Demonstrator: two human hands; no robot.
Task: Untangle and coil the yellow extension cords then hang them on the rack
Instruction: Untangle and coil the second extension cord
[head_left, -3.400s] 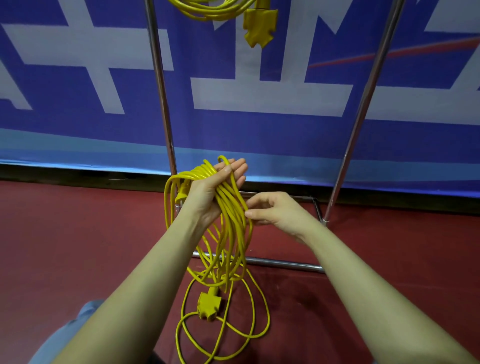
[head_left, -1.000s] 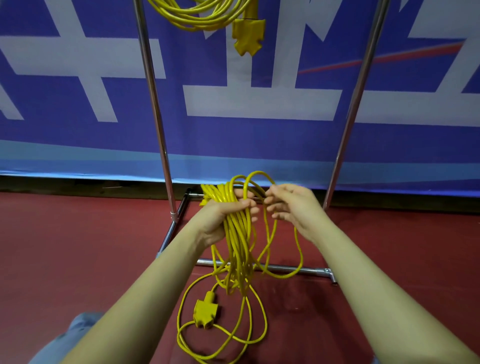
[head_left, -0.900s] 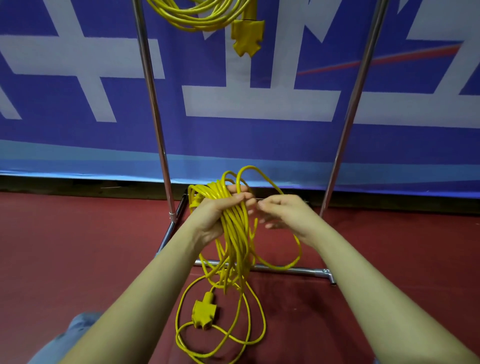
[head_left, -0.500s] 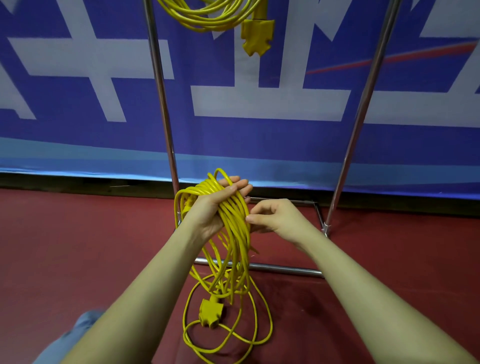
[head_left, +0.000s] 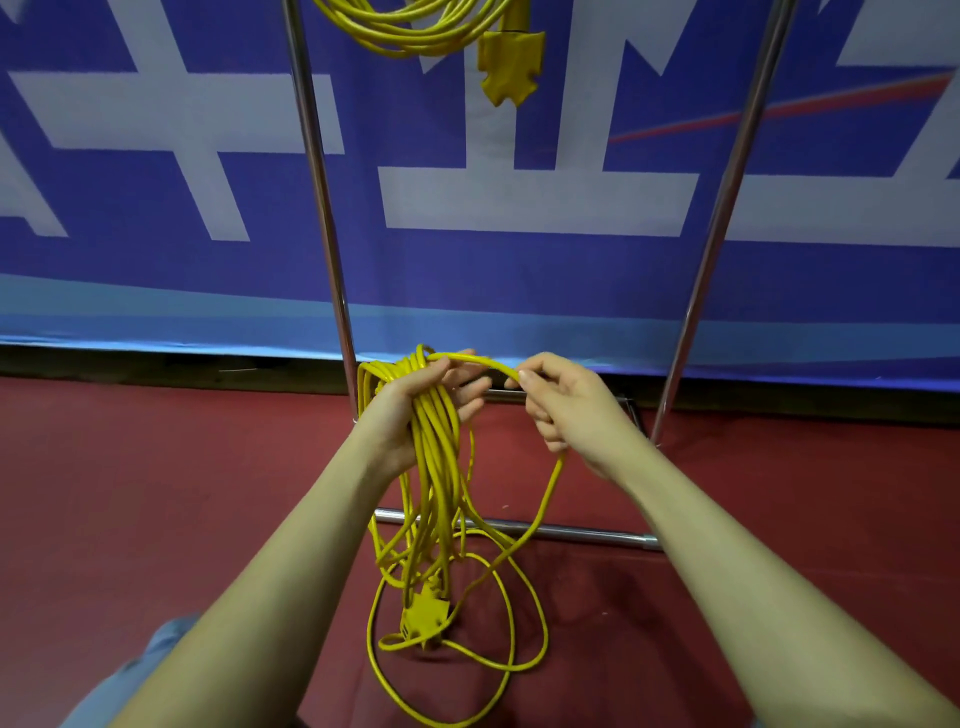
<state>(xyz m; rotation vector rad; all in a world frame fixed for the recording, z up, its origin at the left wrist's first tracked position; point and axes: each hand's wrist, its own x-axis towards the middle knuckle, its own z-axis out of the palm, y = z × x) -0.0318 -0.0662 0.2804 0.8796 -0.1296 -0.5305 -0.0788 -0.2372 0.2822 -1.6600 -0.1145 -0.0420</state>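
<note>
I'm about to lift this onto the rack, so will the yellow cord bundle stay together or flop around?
Probably floppy: the cord bundle droops in long loops from the left hand. Loose turns and the socket block lie on the floor, so they'll likely dangle. The right hand pinches one strand.

Two yellow extension cords are counted: one looped through the fingers, one coiled cord hung well above them. Two socket blocks and two rack uprights are seen.
</note>
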